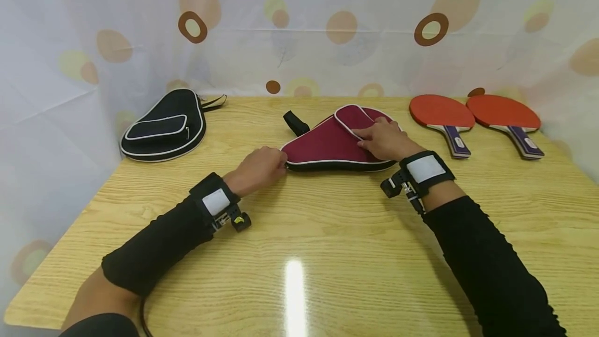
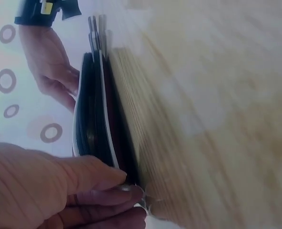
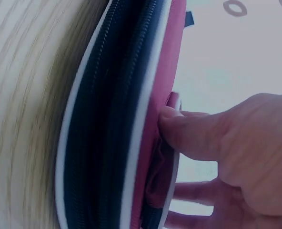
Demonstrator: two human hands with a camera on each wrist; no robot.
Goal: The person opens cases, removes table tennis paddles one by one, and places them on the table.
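Touching both hands [image 1: 261, 168] [image 1: 388, 139]: maroon case [image 1: 323, 144]

Mid case [image 1: 318, 144] on tbl [image 1: 346, 233] btwn L case [image 1: 161, 126] & R bats [image 1: 442, 112].

Room before maroon case [image 1: 323, 144], paddles [image 1: 440, 111] blocking right

"how does the person reach?"
"left arm [image 1: 161, 241] and right arm [image 1: 486, 264] both slant forward and inward."
"and the left hand [image 1: 261, 169]?"
"back uppermost, its thumb [image 2: 95, 172] pinched against curled fingers [image 2: 100, 212]."
"the right hand [image 1: 389, 140]?"
"its thumb [image 3: 191, 133] stands apart from the fingers [image 3: 196, 191], which show gaps between them."
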